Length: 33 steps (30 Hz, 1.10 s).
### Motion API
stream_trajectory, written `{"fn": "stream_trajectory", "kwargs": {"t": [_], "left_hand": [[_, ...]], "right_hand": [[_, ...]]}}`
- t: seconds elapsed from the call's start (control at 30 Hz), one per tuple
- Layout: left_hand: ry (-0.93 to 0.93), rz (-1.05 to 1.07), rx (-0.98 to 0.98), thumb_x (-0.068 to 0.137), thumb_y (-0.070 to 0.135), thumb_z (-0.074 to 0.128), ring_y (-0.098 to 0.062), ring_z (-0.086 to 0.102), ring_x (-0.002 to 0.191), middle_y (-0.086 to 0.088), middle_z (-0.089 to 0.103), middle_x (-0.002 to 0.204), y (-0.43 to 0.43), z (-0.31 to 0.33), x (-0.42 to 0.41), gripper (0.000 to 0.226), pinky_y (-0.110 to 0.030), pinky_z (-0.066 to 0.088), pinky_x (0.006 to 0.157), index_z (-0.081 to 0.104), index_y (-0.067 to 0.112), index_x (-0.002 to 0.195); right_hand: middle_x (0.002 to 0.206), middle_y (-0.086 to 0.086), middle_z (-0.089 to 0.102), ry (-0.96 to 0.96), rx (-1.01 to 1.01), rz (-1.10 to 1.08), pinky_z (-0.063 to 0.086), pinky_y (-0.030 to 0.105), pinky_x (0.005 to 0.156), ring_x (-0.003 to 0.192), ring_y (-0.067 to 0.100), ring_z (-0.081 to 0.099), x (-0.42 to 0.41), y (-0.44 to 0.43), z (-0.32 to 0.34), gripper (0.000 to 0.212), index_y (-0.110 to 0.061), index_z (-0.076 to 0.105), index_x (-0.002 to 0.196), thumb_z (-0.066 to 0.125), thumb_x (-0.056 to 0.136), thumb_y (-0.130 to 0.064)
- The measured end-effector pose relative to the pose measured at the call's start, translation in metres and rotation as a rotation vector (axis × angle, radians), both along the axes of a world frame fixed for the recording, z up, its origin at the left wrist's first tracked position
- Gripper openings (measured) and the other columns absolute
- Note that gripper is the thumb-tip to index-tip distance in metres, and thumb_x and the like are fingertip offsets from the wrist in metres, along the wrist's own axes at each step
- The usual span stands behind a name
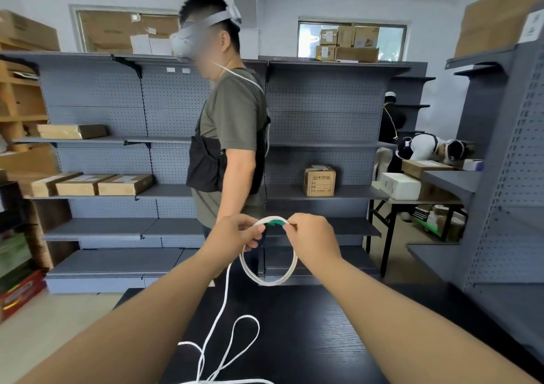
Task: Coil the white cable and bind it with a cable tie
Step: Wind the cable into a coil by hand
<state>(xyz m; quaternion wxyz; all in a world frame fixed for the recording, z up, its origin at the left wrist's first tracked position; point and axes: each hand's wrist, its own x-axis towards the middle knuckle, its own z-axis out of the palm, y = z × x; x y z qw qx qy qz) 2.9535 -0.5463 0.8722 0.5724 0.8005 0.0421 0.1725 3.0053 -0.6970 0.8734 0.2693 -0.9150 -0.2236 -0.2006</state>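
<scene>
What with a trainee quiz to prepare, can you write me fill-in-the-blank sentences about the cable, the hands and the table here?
The left hand and right hand pinch the top of the coiled white cable above a ____ table. On the coil, between the two hands, sits a ____ cable tie. The loose rest of the cable trails down to the table from the ____ hand.
Missing words: black, green, left.
</scene>
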Motion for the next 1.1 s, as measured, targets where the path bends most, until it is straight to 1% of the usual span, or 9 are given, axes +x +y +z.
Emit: {"fn": "stream_trajectory", "kwargs": {"t": [0.1,0.17,0.23,0.33,0.43,0.57,0.7,0.93,1.1], "left_hand": [[-0.031,0.012,-0.119,0.09,0.013,0.06,-0.01,0.055,0.056,-0.001,0.063,0.071,0.001,-0.002,-0.001,0.01,-0.021,0.051,0.057,0.065,0.016,0.081],[-0.059,0.034,-0.11,0.088,0.014,0.063,-0.009,0.055,0.054,-0.001,0.064,0.07,0.003,-0.004,0.002,0.01,-0.024,0.051,0.06,0.066,0.017,0.08],[-0.079,0.048,-0.046,0.086,0.015,0.065,-0.007,0.054,0.051,0.001,0.063,0.066,0.005,-0.004,0.004,0.01,-0.025,0.051,0.061,0.067,0.019,0.078],[-0.101,0.045,0.11,0.085,0.016,0.067,-0.006,0.053,0.052,0.003,0.06,0.062,0.006,-0.004,0.006,0.011,-0.021,0.049,0.059,0.067,0.023,0.076],[-0.091,0.033,0.228,0.084,0.019,0.068,-0.003,0.053,0.051,0.007,0.06,0.059,0.006,-0.005,0.007,0.012,-0.017,0.048,0.057,0.066,0.027,0.075],[-0.055,-0.007,0.26,0.085,0.022,0.067,-0.007,0.055,0.056,0.0,0.064,0.064,0.007,-0.005,0.006,0.005,-0.024,0.053,0.066,0.069,0.023,0.08],[-0.039,-0.007,0.2,0.085,0.024,0.067,-0.011,0.059,0.059,-0.006,0.069,0.076,0.006,-0.009,0.005,0.005,-0.027,0.052,0.066,0.068,0.02,0.083],[0.028,-0.039,-0.207,0.089,0.019,0.062,-0.013,0.06,0.061,-0.001,0.065,0.073,0.003,-0.021,0.001,0.008,-0.031,0.051,0.074,0.065,0.015,0.084],[0.056,-0.018,-0.245,0.089,0.014,0.061,-0.014,0.06,0.065,-0.001,0.064,0.074,-0.002,-0.017,0.001,0.009,-0.03,0.052,0.074,0.065,0.014,0.08]], "right_hand": [[0.08,0.0,0.063,0.029,0.039,-0.013,0.028,0.019,0.046,0.069,0.017,0.052,0.001,0.003,-0.001,0.023,-0.014,0.068,0.097,0.05,0.095,-0.03],[0.084,0.002,0.062,0.035,0.017,-0.012,0.034,0.021,0.049,0.071,0.018,0.054,0.0,0.006,-0.001,0.022,-0.013,0.064,0.101,0.049,0.096,-0.029],[0.096,0.006,0.063,-0.002,-0.066,0.01,0.043,0.028,0.06,0.08,0.024,0.058,-0.003,0.009,0.0,0.02,-0.013,0.058,0.107,0.048,0.096,-0.027],[0.107,0.008,0.059,-0.106,-0.231,0.084,0.047,0.037,0.071,0.094,0.03,0.059,-0.007,0.012,0.0,0.025,-0.013,0.049,0.116,0.047,0.096,-0.027],[0.11,0.01,0.057,-0.179,-0.348,0.1,0.046,0.038,0.07,0.097,0.031,0.058,-0.007,0.015,-0.004,0.027,-0.011,0.046,0.118,0.043,0.098,-0.028],[0.106,0.011,0.059,-0.213,-0.381,0.105,0.037,0.034,0.063,0.092,0.032,0.06,-0.003,0.015,-0.01,0.02,-0.01,0.049,0.114,0.041,0.1,-0.022],[0.101,0.011,0.06,-0.122,-0.237,0.09,0.044,0.036,0.067,0.091,0.034,0.06,-0.002,0.013,-0.008,0.023,-0.011,0.054,0.109,0.038,0.1,-0.026],[0.096,0.012,0.067,0.029,0.102,-0.029,0.045,0.035,0.073,0.092,0.034,0.059,0.006,-0.002,-0.005,0.02,-0.011,0.062,0.099,0.049,0.095,-0.026],[0.093,0.009,0.068,0.062,0.219,-0.062,0.041,0.031,0.068,0.087,0.03,0.059,0.008,-0.009,-0.005,0.016,-0.013,0.064,0.095,0.052,0.094,-0.023]]}}
